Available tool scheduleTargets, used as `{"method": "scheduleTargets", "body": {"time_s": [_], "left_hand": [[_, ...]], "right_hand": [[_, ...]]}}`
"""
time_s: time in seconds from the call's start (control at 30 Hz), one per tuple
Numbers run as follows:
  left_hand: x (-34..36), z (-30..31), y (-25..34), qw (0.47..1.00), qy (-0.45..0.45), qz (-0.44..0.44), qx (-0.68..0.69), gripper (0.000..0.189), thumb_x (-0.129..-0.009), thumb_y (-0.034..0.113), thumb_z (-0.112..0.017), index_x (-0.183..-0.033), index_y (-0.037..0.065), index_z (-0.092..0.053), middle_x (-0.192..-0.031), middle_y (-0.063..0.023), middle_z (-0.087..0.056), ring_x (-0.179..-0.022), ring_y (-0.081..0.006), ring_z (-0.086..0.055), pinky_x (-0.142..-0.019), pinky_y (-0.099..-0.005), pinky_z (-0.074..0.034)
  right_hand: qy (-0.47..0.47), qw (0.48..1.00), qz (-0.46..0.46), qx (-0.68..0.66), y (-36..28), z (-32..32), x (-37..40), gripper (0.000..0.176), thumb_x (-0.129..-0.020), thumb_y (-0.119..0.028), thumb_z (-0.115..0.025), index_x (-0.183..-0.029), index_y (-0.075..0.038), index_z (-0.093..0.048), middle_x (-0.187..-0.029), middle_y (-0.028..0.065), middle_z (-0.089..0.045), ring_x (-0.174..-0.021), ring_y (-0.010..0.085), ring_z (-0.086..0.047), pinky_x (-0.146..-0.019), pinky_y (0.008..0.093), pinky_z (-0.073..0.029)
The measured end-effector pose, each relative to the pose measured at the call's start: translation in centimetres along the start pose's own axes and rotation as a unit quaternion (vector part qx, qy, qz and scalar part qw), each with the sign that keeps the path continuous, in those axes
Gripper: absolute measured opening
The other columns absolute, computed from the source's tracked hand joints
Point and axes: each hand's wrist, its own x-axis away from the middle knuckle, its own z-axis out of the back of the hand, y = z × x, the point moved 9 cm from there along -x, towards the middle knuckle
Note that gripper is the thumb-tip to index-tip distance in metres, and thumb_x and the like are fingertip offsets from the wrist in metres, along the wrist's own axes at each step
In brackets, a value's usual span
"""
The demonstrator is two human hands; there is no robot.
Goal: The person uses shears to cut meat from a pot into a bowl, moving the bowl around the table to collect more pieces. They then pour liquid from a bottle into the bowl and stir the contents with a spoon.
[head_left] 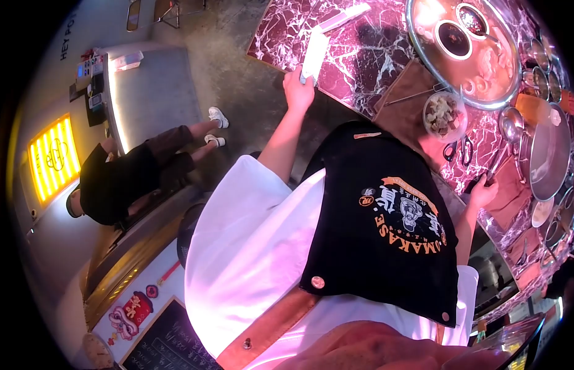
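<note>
My left hand (299, 89) is closed around one end of a white, flat oblong thing (315, 57) at the edge of the dark red marbled counter (361, 68). Glare hides what kind of thing it is. A pale strip (344, 18) lies just past its far end. At the right, my right hand (483, 191) is closed on the dark handle of a slim metal utensil (499, 159), whose kind I cannot make out. Near it lie scissors (458, 150) with black handles. A clear bowl of chopped pale pieces (444, 117) stands close by.
A large round metal tray (416, 46) holds two bowls of dark liquid (453, 40) and some food. To the right are a metal ladle (511, 125) and a wide pan (550, 191). A person in black (123, 182) stands at a grey counter (157, 86) on the left.
</note>
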Motion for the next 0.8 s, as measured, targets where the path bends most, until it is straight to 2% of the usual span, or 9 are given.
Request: {"method": "scheduleTargets", "body": {"time_s": [0.13, 0.2, 0.3, 0.37, 0.43, 0.53, 0.6, 0.7, 0.8], "left_hand": [[0.4, 0.8, -2.1, 0.996, 0.043, 0.043, 0.058, 0.043, -0.086, 0.019, -0.067, -0.126, 0.002, -0.061, -0.12, -0.0193, -0.056, -0.109, -0.0339, -0.058, -0.097, -0.0403, -0.046], [1.0, 1.0, -5.0, 0.972, 0.092, 0.141, 0.163, 0.038, -0.089, 0.018, -0.066, -0.122, -0.001, -0.062, -0.116, -0.0176, -0.06, -0.102, -0.028, -0.063, -0.091, -0.0353, -0.049], [2.7, -0.4, -9.6, 0.943, 0.105, 0.228, 0.22, 0.032, -0.091, 0.016, -0.064, -0.117, -0.003, -0.063, -0.109, -0.0148, -0.065, -0.096, -0.0218, -0.064, -0.088, -0.0321, -0.05], [3.8, -1.8, -11.4, 0.923, 0.093, 0.255, 0.272, 0.027, -0.093, 0.015, -0.064, -0.113, -0.003, -0.064, -0.1, -0.0099, -0.068, -0.087, -0.0163, -0.063, -0.081, -0.0304, -0.051], [6.0, -3.3, -10.1, 0.897, -0.02, 0.325, 0.3, 0.023, -0.094, 0.013, -0.062, -0.112, -0.001, -0.065, -0.095, -0.0065, -0.067, -0.079, -0.0119, -0.061, -0.071, -0.0274, -0.05], [7.2, -5.4, -8.4, 0.913, -0.094, 0.264, 0.296, 0.02, -0.095, 0.014, -0.062, -0.11, 0.001, -0.066, -0.087, -0.0035, -0.067, -0.072, -0.0104, -0.06, -0.065, -0.0249, -0.049], [7.5, -5.8, -6.1, 0.948, -0.13, 0.188, 0.222, 0.018, -0.095, 0.015, -0.062, -0.107, 0.002, -0.068, -0.086, -0.0036, -0.067, -0.071, -0.0096, -0.061, -0.066, -0.0244, -0.049], [7.4, -3.1, 0.2, 0.985, -0.084, 0.029, 0.15, 0.014, -0.087, 0.014, -0.067, -0.095, 0.003, -0.069, -0.087, -0.0125, -0.065, -0.081, -0.0255, -0.065, -0.077, -0.0355, -0.052], [7.2, -1.4, 5.1, 0.986, -0.027, -0.141, 0.085, 0.014, -0.081, 0.011, -0.069, -0.094, 0.005, -0.068, -0.088, -0.0147, -0.063, -0.092, -0.0345, -0.062, -0.084, -0.0423, -0.05]], "right_hand": [[-0.032, 0.997, 0.038, 0.062, -0.3, -0.7, -1.0, 0.037, -0.088, -0.032, -0.069, -0.111, -0.003, -0.065, -0.105, 0.0161, -0.068, -0.099, 0.0348, -0.063, -0.088, 0.0435, -0.048], [-0.03, 0.996, -0.063, -0.049, 0.7, -0.6, -1.2, 0.036, -0.093, -0.036, -0.064, -0.106, -0.002, -0.065, -0.096, 0.0153, -0.068, -0.088, 0.0318, -0.064, -0.082, 0.0409, -0.049], [-0.034, 0.994, -0.064, -0.08, 0.1, 0.0, -1.2, 0.037, -0.095, -0.038, -0.063, -0.103, -0.001, -0.065, -0.093, 0.0137, -0.067, -0.082, 0.0273, -0.062, -0.079, 0.0382, -0.049], [-0.026, 0.993, -0.057, -0.103, -0.5, 0.4, -1.2, 0.036, -0.096, -0.036, -0.063, -0.103, 0.0, -0.064, -0.092, 0.0114, -0.067, -0.081, 0.0236, -0.061, -0.077, 0.0357, -0.048], [-0.017, 0.991, -0.051, -0.126, -0.9, 0.6, -1.3, 0.035, -0.096, -0.034, -0.063, -0.103, 0.0, -0.064, -0.09, 0.0092, -0.066, -0.08, 0.0198, -0.06, -0.076, 0.0332, -0.048], [-0.025, 0.976, -0.054, -0.208, -2.5, 0.7, -2.4, 0.029, -0.099, -0.027, -0.061, -0.106, 0.0, -0.065, -0.089, 0.0053, -0.065, -0.081, 0.0148, -0.059, -0.074, 0.0289, -0.048], [-0.105, 0.917, -0.083, -0.377, -5.3, 0.1, -3.5, 0.024, -0.101, -0.019, -0.056, -0.11, 0.001, -0.065, -0.098, 0.0056, -0.066, -0.083, 0.014, -0.059, -0.077, 0.0293, -0.049], [-0.182, 0.833, -0.047, -0.52, -10.1, 0.3, -6.2, 0.023, -0.102, -0.014, -0.054, -0.115, 0.0, -0.065, -0.102, 0.0081, -0.066, -0.09, 0.0155, -0.063, -0.083, 0.0284, -0.05], [-0.244, 0.825, 0.069, -0.506, -19.0, 4.8, -8.2, 0.025, -0.102, -0.015, -0.054, -0.122, -0.001, -0.059, -0.105, 0.0107, -0.066, -0.102, 0.019, -0.064, -0.094, 0.0291, -0.048]]}}
